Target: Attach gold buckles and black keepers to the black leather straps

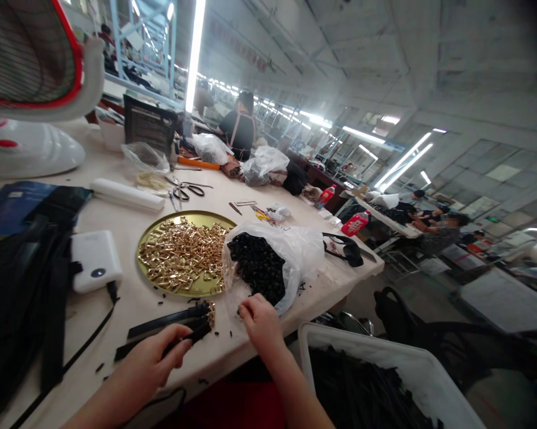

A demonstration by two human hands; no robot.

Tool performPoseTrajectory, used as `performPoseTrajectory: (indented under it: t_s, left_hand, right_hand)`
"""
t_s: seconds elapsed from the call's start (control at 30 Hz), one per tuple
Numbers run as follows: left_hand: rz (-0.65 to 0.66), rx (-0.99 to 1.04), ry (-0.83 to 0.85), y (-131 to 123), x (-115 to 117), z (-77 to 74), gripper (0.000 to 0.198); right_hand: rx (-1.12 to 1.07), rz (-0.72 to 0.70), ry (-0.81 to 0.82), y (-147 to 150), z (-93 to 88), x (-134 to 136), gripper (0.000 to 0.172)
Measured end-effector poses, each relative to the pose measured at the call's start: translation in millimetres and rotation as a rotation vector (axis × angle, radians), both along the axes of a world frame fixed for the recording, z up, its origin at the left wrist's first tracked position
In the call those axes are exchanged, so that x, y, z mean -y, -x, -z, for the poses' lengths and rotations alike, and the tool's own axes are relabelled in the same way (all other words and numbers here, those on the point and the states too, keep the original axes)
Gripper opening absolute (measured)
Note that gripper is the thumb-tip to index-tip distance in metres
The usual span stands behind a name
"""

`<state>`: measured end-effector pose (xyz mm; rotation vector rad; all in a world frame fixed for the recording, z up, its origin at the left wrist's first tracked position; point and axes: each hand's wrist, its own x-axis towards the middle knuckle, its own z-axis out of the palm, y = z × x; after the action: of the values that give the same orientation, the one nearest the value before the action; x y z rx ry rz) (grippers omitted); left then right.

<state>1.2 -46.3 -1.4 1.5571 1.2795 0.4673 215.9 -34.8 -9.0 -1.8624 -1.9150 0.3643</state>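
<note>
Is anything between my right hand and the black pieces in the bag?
Nothing visible. The right hand sits at the open mouth of the plastic bag, close beside the black pieces; only the bag's loose rim lies near it.

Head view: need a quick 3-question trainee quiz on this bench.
1. True or false: the left hand grips black straps.
2. What fills the round tray? A) gold buckles B) scissors C) bottles
3. Fill in: the right hand is at the mouth of the plastic ___ of black parts.
Key: 1 true; 2 A; 3 bag
</note>
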Motion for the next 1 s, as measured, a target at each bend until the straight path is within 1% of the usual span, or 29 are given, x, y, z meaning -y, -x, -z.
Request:
performPoseTrajectory:
  t_s: [0.03,0.1,0.17,0.23,0.33,0.43,0.47,0.5,0.53,0.6,0.63,0.67,0.7,0.73,0.9,1.0]
  left_hand:
    - [-0.022,0.01,-0.004,-1,-1,0.1,0.033]
    - [-0.038,0.031,-0.001,-3,-3,1.0,0.034]
    - [-0.042,0.044,-0.001,-5,-4,1.5,0.034]
    - [-0.074,0.054,-0.003,-5,-4,0.5,0.032]
    - [-0.151,0.064,-0.007,-2,-5,-4.2,0.029]
    - [-0.139,0.07,-0.019,-2,-12,-11.3,0.028]
    - [-0.128,0.076,-0.024,-3,-14,-13.9,0.028]
    - [-0.123,0.086,-0.031,-4,-17,-16.3,0.029]
    - [-0.122,0.098,-0.039,-6,-19,-18.5,0.029]
    - [-0.123,0.129,-0.06,-11,-21,-21.4,0.029]
    - [-0.118,0.143,-0.069,-13,-22,-21.9,0.028]
    - [-0.112,0.15,-0.077,-14,-21,-21.7,0.028]
    - [-0.109,0.149,-0.085,-14,-20,-20.9,0.027]
    - [-0.101,0.138,-0.091,-14,-19,-19.6,0.026]
    - [-0.053,0.059,-0.07,-8,-13,-13.3,0.024]
    - [-0.021,0.031,-0.053,-9,-13,-14.1,0.023]
  right_hand:
    - [0.167,0.054,0.037,-9,1.3,-9,0.017]
    - [0.265,0.094,0.068,-21,5.3,-25,0.011]
    - [0.256,0.101,0.079,-25,9.1,-35,0.007]
    - [0.225,0.106,0.074,-27,10.0,-41,0.005]
    - [0.118,0.109,0.045,-28,3.1,-43,0.007]
    - [-0.03,0.075,0.026,-25,-7.4,-40,0.009]
    - [-0.1,0.048,0.037,-21,-9.9,-37,0.013]
    - [-0.224,0.014,0.064,-14,-11.4,-32,0.016]
    - [-0.392,-0.023,0.106,-6,-11.9,-27,0.02]
    - [-0.88,-0.082,0.222,12,-10.7,-15,0.026]
    - [-1.083,-0.087,0.267,21,-9.5,-9,0.028]
    - [-1.24,-0.078,0.293,30,-8.2,-4,0.029]
    - [-1.311,-0.059,0.293,36,-7.0,1,0.029]
    - [-1.33,-0.036,0.276,42,-6.0,4,0.029]
    - [-1.269,0.043,0.149,53,-4.0,8,0.023]
    - [-1.322,0.006,0.199,56,-1.1,8,0.025]
